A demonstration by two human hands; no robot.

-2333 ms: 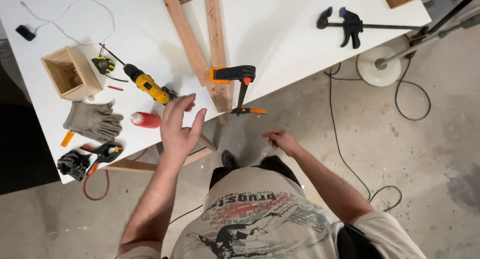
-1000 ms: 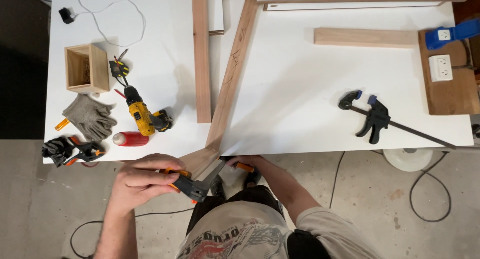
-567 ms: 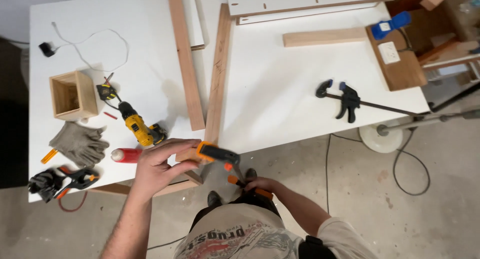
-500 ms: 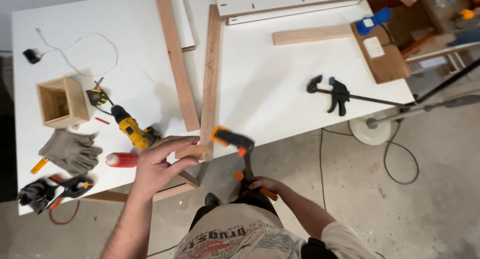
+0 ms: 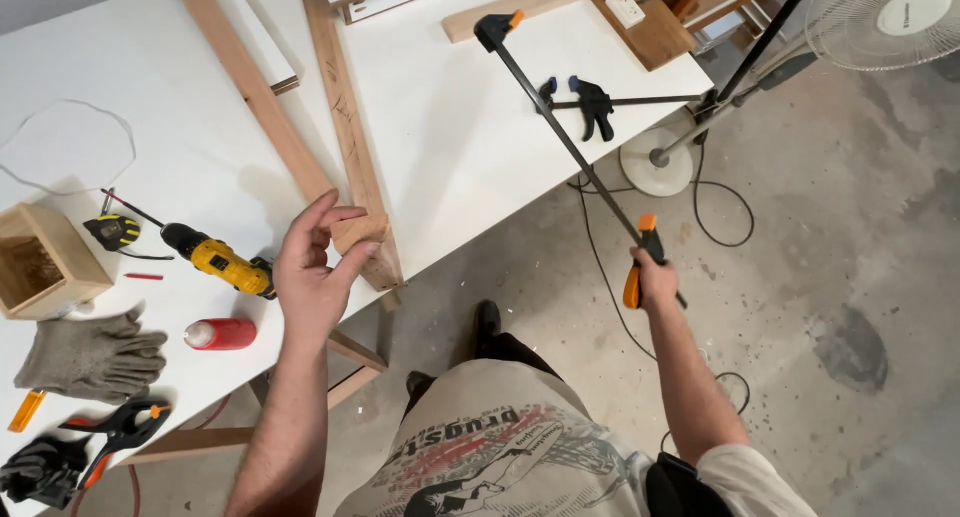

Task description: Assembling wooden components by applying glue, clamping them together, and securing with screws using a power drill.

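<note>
At the near edge of the white bench (image 5: 470,147), the left hand (image 5: 315,277) hovers, fingers loosely curled and holding nothing, beside the near ends of two long wooden boards (image 5: 350,147) that meet there. Off the bench's edge, the right hand (image 5: 655,277) is closed round the orange handle of a long bar clamp (image 5: 565,142), its head raised over the far side. The clamp looks stiff, heavy and end-weighted, probably best gripped at the handle with the bar steadied.
</note>
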